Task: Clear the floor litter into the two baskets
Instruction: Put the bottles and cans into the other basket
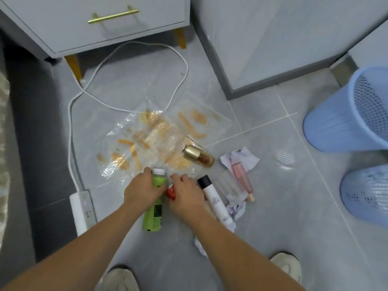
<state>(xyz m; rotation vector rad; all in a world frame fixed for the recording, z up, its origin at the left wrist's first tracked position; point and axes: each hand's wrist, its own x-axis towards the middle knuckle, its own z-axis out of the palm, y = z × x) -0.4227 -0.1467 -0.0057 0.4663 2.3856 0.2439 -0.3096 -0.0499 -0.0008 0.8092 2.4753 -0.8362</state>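
Green plastic fills the left hand (pixel 140 191), whose fingers wrap the upper body of the green bottle (pixel 154 206) just below its white cap. The right hand (pixel 184 193) curls over a small red item (pixel 171 192) touching the bottle's 3 o'clock side. Lift each clear of the floor (pixel 273 217) before swinging toward the blue baskets (pixel 336 131) at 3 o'clock (well apart). The bottle lies flat, cap toward 12 o'clock, and its smooth wall may slip.

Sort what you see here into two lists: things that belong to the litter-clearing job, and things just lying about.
Job: left hand, right hand, green bottle, red object, white tube, pink tube, gold-capped jar, plastic bags, crumpled paper, two baskets.

Lying about: power strip, cable, cabinet.
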